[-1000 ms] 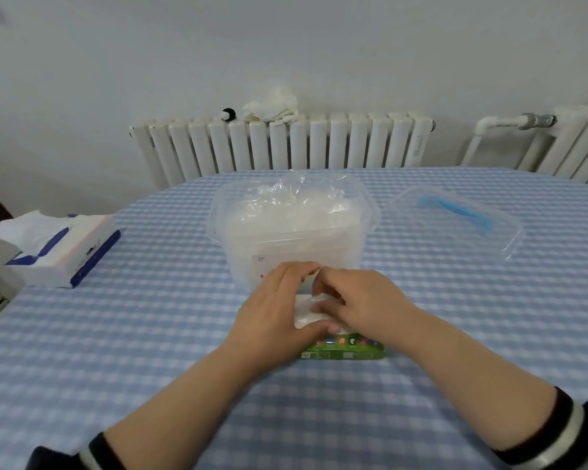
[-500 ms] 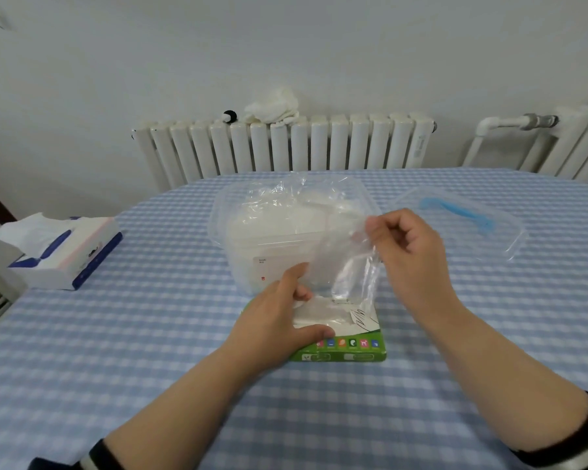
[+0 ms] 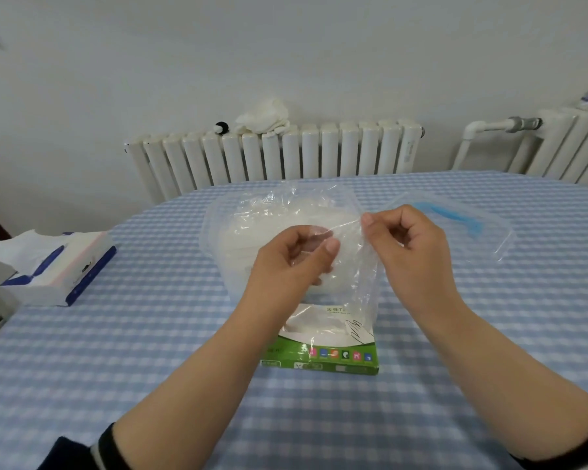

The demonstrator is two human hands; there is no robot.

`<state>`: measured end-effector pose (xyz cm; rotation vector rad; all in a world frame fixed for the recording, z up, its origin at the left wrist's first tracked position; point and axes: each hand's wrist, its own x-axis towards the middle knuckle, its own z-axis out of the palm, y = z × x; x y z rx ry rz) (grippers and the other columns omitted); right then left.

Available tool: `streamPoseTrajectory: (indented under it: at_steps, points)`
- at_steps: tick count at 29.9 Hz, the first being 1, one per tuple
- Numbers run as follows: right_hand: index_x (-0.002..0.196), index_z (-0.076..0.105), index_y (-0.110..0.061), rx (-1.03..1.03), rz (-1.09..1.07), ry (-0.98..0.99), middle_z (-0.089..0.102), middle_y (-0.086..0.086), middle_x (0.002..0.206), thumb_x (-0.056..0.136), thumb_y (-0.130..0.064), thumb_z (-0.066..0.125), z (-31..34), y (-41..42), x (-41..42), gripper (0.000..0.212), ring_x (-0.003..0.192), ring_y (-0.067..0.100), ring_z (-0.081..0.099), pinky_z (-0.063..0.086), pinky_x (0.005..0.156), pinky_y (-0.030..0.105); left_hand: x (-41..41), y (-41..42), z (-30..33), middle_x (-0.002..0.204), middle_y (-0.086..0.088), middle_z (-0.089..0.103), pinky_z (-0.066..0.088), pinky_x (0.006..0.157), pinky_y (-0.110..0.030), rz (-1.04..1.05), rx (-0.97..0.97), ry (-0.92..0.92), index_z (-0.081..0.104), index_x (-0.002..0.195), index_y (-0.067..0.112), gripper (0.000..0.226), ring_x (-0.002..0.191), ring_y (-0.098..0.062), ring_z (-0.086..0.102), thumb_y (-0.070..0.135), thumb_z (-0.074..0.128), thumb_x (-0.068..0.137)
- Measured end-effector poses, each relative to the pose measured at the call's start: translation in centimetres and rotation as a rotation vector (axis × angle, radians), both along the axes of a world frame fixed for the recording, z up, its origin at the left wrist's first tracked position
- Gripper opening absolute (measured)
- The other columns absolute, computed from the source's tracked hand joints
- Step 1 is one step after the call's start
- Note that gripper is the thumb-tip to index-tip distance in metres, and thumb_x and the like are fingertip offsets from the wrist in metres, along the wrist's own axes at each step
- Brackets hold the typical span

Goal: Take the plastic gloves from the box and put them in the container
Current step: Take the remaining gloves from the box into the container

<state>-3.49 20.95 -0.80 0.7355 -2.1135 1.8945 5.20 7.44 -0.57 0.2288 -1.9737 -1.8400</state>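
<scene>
From the head camera I see both hands raised above the green glove box [image 3: 323, 347], which lies flat on the blue checked table [image 3: 150, 351] near my edge. My left hand [image 3: 291, 262] has its fingers curled and thumb pressed onto one side of a clear plastic glove [image 3: 360, 269]; my right hand [image 3: 408, 242] pinches the glove's upper edge between thumb and forefinger. The glove hangs between them, its lower end trailing down to the open top of the box.

Just behind the hands stands the clear container [image 3: 218, 232], open at the top, with crumpled gloves already heaped inside and poking above the rim. Its lid [image 3: 482, 228], with a blue strip, lies flat to the right of it, just beside. A tissue box [image 3: 55, 269] sits well apart near the table's left edge. Bare cloth lies on either side of my forearms. A white radiator [image 3: 275, 154] runs along the wall past the table's far edge.
</scene>
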Motion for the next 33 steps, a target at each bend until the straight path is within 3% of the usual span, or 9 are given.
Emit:
streamPoseTrajectory:
  at_steps: [4,6,11,13,15,18,22,26,33]
  points:
    - [0.078,0.059,-0.006,-0.057,-0.1,0.046,0.063,-0.008,0.078,0.092,-0.024,0.062,0.5,0.2,0.0,0.023,0.075,0.001,0.058,0.044,0.068,0.011,-1.1,1.1,0.6,0.087,-0.004,0.073,0.055,0.064,-0.022,-0.152,0.466,-0.011,0.066,0.096,0.009,0.022,0.074,-0.014,0.068,0.022,0.068,0.078]
    - [0.079,0.058,-0.006,-0.075,-0.144,0.088,0.063,-0.008,0.081,0.093,-0.023,0.062,0.6,0.4,-0.1,0.023,0.077,0.0,0.057,0.043,0.069,0.01,-2.0,1.5,1.0,0.086,-0.005,0.073,0.058,0.066,-0.023,-0.183,0.561,-0.025,0.064,0.088,0.009,0.005,0.075,-0.015,0.069,0.013,0.061,0.089]
    - [0.097,0.054,-0.011,-0.135,-0.163,0.405,0.055,-0.001,0.106,0.094,-0.022,0.058,0.8,0.8,0.1,0.012,0.102,0.011,0.056,0.046,0.089,0.026,-4.6,1.2,5.3,0.105,-0.014,0.072,0.059,0.08,-0.037,-0.375,0.53,0.106,0.053,0.091,0.001,0.018,0.091,-0.028,0.069,0.01,0.041,0.1]
    - [0.101,0.053,-0.007,-0.143,-0.178,0.61,0.05,0.005,0.112,0.093,-0.017,0.057,0.8,1.0,0.3,0.014,0.11,0.018,0.051,0.04,0.097,0.03,-5.1,0.8,7.5,0.116,-0.017,0.067,0.056,0.077,-0.039,-0.478,0.553,0.206,0.056,0.089,0.0,0.023,0.092,-0.032,0.068,0.011,0.038,0.096]
    - [0.101,0.054,-0.002,-0.129,-0.183,0.759,0.05,0.011,0.113,0.091,-0.014,0.057,0.8,1.1,0.3,0.016,0.111,0.021,0.05,0.036,0.099,0.029,-5.6,-0.3,8.9,0.12,-0.018,0.064,0.055,0.064,-0.033,-0.493,0.542,0.309,0.052,0.109,-0.001,0.027,0.086,-0.032,0.068,0.013,0.036,0.093]
    - [0.105,0.053,-0.008,-0.068,-0.144,0.848,0.052,0.008,0.116,0.093,-0.018,0.056,0.1,0.7,0.1,0.016,0.112,0.021,0.05,0.04,0.098,0.036,-6.4,-3.4,8.8,0.117,-0.018,0.064,0.044,0.042,-0.025,-0.197,0.316,0.185,0.049,0.122,0.003,0.03,0.079,-0.032,0.07,0.014,0.031,0.1]
    - [0.109,0.06,-0.01,0.128,-0.105,0.829,0.055,0.006,0.123,0.095,-0.023,0.055,-1.2,-0.4,-0.2,0.02,0.117,0.022,0.051,0.041,0.098,0.045,-7.2,-8.0,5.7,0.11,-0.018,0.065,0.036,0.041,-0.021,0.266,-0.304,-0.19,0.047,0.114,0.007,0.02,0.058,-0.018,0.054,0.017,0.035,0.102]
    - [0.111,0.065,-0.01,0.325,-0.038,0.762,0.057,0.004,0.129,0.096,-0.029,0.051,-1.7,-1.9,-0.4,0.028,0.122,0.021,0.051,0.035,0.105,0.035,-7.1,-11.0,3.5,0.097,-0.006,0.066,0.04,0.057,-0.028,0.377,-0.789,-0.307,0.05,0.105,0.012,0.014,0.072,-0.016,0.056,0.022,0.041,0.101]
    - [0.138,0.049,-0.03,0.933,0.236,0.485,0.037,-0.008,0.152,0.101,-0.051,0.022,1.8,-6.4,-1.8,0.05,0.141,0.015,0.029,0.019,0.114,0.038,-6.7,-11.8,2.3,0.084,-0.002,0.056,0.039,0.061,-0.034,0.463,-1.163,-0.437,0.043,0.12,0.013,0.025,0.072,-0.021,0.052,0.024,0.05,0.099]
